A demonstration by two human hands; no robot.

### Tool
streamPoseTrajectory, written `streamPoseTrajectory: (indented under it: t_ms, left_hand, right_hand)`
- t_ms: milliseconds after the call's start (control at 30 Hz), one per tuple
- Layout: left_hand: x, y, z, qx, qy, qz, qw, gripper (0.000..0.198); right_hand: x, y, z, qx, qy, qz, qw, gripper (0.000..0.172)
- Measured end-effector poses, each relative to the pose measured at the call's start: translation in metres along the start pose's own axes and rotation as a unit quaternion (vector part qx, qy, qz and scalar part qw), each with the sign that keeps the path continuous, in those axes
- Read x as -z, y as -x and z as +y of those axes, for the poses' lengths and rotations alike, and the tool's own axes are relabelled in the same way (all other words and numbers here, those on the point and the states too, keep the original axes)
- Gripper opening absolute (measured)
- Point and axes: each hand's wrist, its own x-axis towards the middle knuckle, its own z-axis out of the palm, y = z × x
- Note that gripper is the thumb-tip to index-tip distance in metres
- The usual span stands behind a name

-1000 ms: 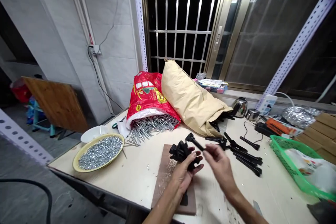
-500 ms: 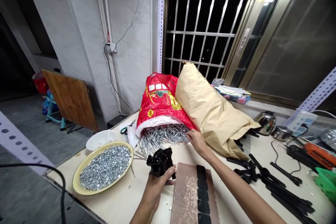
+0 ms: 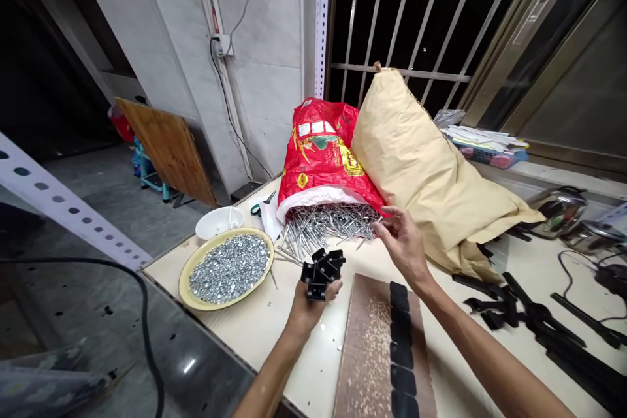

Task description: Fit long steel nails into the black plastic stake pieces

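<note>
"What changed?"
"The right hand (image 3: 401, 241) has lifted off the nail pile (image 3: 323, 225), fingers pinched on something tiny; I can't tell what."
"And the left hand (image 3: 306, 310)?"
"Still gripping the bunch of black clips (image 3: 322, 269) above the table (image 3: 264, 323)."

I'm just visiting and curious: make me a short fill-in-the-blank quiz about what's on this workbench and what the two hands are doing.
1. The left hand holds a bunch of ____ plastic parts.
2. Long metal nails spill from the mouth of the ____ sack.
3. The right hand is at the nails, next to the ____ paper sack.
4. The yellow dish of small metal pieces sits in front of a ____ bowl.

Missing words: black; red; tan; white
</note>
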Motion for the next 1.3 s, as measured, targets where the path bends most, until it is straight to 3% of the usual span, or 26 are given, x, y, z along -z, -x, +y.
streamPoseTrajectory:
  t_ms: [67, 167, 400, 533, 633, 733, 867, 1033, 1167, 1300]
  left_hand:
    - [-0.002, -0.002, -0.006, -0.011, 0.016, -0.004, 1.000, 0.027]
    - [-0.005, -0.005, -0.017, -0.037, 0.015, -0.023, 0.999, 0.020]
    - [-0.002, 0.005, -0.010, -0.128, -0.147, -0.032, 0.980, 0.019]
    - [0.003, 0.009, 0.000, -0.154, -0.179, -0.036, 0.971, 0.015]
    - [0.006, 0.011, 0.005, -0.144, -0.157, -0.030, 0.977, 0.015]
    - [0.009, 0.011, 0.010, -0.119, -0.119, -0.011, 0.986, 0.011]
    - [0.012, 0.009, 0.010, -0.093, -0.099, -0.032, 0.990, 0.016]
    - [0.016, 0.006, 0.008, -0.029, -0.062, 0.000, 0.998, 0.032]
    - [0.024, 0.005, 0.009, -0.007, -0.041, -0.004, 0.999, 0.035]
    - [0.027, 0.005, 0.009, -0.015, -0.034, 0.006, 0.999, 0.037]
  right_hand:
    - [0.004, 0.014, -0.021, -0.018, -0.125, 0.014, 0.992, 0.030]
    - [0.005, 0.030, -0.037, -0.035, -0.201, -0.003, 0.979, 0.025]
    - [0.008, 0.041, -0.035, 0.024, -0.090, -0.066, 0.993, 0.014]
    - [0.009, 0.040, -0.033, 0.063, -0.055, -0.129, 0.988, 0.013]
    - [0.004, 0.028, -0.023, 0.055, -0.040, -0.162, 0.984, 0.019]
    - [-0.013, 0.005, 0.000, 0.048, 0.077, -0.140, 0.986, 0.024]
    - [-0.056, -0.022, 0.029, 0.032, 0.287, -0.206, 0.935, 0.021]
    - [-0.094, -0.032, 0.035, -0.009, 0.324, -0.206, 0.924, 0.019]
    - [-0.086, -0.028, 0.026, -0.047, 0.312, -0.204, 0.927, 0.014]
    - [-0.052, -0.018, 0.019, -0.077, 0.263, -0.226, 0.935, 0.010]
